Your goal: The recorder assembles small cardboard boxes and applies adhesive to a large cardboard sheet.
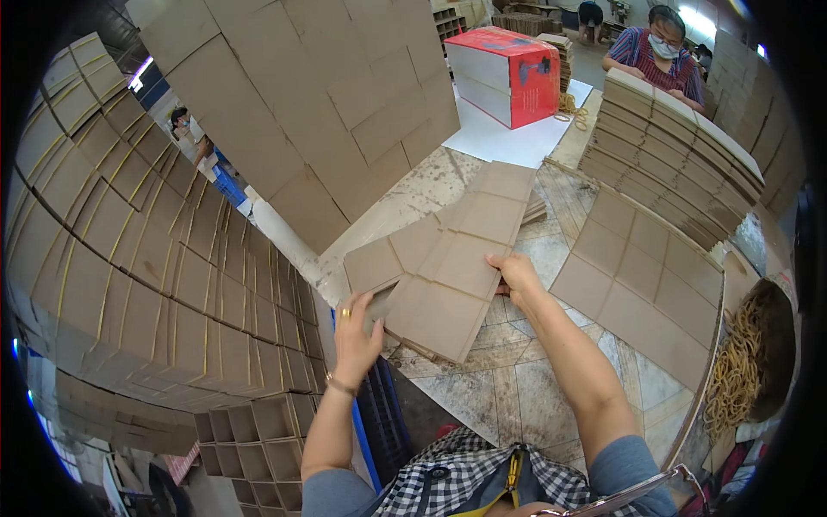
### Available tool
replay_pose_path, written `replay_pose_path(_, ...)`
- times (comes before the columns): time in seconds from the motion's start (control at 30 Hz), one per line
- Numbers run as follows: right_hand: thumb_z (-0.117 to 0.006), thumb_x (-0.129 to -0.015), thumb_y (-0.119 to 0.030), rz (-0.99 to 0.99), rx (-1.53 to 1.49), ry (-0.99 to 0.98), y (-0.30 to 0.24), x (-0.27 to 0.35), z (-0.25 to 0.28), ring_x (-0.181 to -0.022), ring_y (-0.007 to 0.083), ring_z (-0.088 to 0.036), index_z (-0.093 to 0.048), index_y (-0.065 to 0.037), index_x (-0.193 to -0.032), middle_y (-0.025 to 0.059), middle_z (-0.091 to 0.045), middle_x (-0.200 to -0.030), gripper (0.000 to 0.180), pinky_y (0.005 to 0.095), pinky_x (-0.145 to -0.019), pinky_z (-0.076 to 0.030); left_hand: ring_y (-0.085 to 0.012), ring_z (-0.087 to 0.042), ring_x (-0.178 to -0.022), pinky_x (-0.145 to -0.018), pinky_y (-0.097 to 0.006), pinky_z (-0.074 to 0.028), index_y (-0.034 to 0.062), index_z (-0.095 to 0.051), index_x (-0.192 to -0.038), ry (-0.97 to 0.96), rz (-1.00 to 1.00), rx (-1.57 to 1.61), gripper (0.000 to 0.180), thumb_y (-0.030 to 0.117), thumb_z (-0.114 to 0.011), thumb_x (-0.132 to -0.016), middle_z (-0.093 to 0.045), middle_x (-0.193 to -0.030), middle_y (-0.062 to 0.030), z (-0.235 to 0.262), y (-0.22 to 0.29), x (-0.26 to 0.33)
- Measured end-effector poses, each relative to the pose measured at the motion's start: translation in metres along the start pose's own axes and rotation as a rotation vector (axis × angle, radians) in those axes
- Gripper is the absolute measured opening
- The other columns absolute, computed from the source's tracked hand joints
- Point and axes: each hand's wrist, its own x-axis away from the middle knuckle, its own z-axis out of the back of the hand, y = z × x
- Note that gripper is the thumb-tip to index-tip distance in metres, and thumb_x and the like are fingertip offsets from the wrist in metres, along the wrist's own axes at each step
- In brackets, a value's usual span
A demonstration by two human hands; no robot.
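Note:
A folded brown cardboard divider (448,289) lies slantwise in front of me on other flat cardboard pieces (388,252). My right hand (514,274) grips its right edge, thumb on top and fingers curled underneath. By the left edge is my left hand (351,332), wearing a ring, its fingers stretched and its thumb apart. The fingertips meet the cardboard near a dark gap between layers. What lies under the divider is mostly hidden.
Flat cardboard panels (642,289) lie to the right, before a tall cardboard stack (668,159). A basket of rubber bands (741,366) stands far right. A red and white box (508,76) sits at the back. Banded cardboard stacks (164,250) fill the left. A masked co-worker (659,52) works beyond.

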Motion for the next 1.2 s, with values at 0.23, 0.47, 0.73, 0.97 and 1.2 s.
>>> replay_pose_path(0.23,-0.059,-0.084,-0.011,0.238,-0.013,-0.021,0.008,-0.02,0.019,-0.083,0.0223,-0.064,-0.058,0.002,-0.104,0.0122,-0.065,-0.093,0.024,0.0384,-0.071,-0.054,-0.0376,-0.025,-0.135,-0.109,-0.048,-0.024,0.0069,-0.044,-0.132,-0.282,-0.181,-0.037,0.07,0.03,-0.07,-0.072,-0.035,-0.141,-0.0219,-0.029,-0.069,-0.106)
replay_pose_path(0.47,-0.056,-0.082,0.0,-0.04,-0.378,-0.056,0.017,0.0,0.011,-0.099,0.0304,-0.059,-0.046,0.005,-0.12,0.0194,-0.056,-0.116,0.039,0.0427,-0.086,-0.05,-0.0343,-0.04,-0.127,-0.104,-0.04,-0.033,0.0006,-0.045,-0.131,-0.619,0.137,0.067,0.077,0.06,-0.052,-0.082,-0.041,-0.136,-0.0237,-0.082,-0.064,-0.179)
replay_pose_path(0.73,-0.056,-0.079,0.007,0.014,-0.428,-0.036,0.03,-0.024,-0.021,-0.097,0.0322,-0.059,-0.048,0.01,-0.116,0.0227,-0.057,-0.11,0.038,0.0461,-0.083,-0.052,-0.0371,-0.06,-0.099,-0.084,-0.041,-0.045,-0.0041,-0.061,-0.104,-0.773,0.216,-0.107,0.086,0.075,-0.035,-0.082,-0.063,-0.101,-0.0248,-0.069,-0.043,-0.155)
replay_pose_path(0.97,-0.053,-0.078,0.009,-0.036,-0.327,0.007,0.012,-0.027,-0.037,-0.096,0.0334,-0.059,-0.048,0.011,-0.115,0.0238,-0.057,-0.108,0.038,0.048,-0.079,-0.052,-0.0209,-0.059,-0.083,-0.073,-0.032,-0.045,-0.0071,-0.061,-0.094,-0.689,0.412,0.095,0.071,0.062,-0.053,-0.083,-0.063,-0.089,-0.0175,-0.062,-0.052,-0.121)
replay_pose_path(1.2,-0.053,-0.079,0.008,-0.042,-0.542,-0.005,0.019,-0.029,-0.053,-0.1,0.0355,-0.057,-0.046,0.009,-0.12,0.0228,-0.055,-0.113,0.042,0.0525,-0.086,-0.049,-0.0212,-0.06,-0.102,-0.088,-0.032,-0.048,-0.0012,-0.059,-0.113,-0.822,0.867,0.821,0.061,0.053,-0.057,-0.086,-0.063,-0.11,-0.0141,-0.063,-0.054,-0.134)
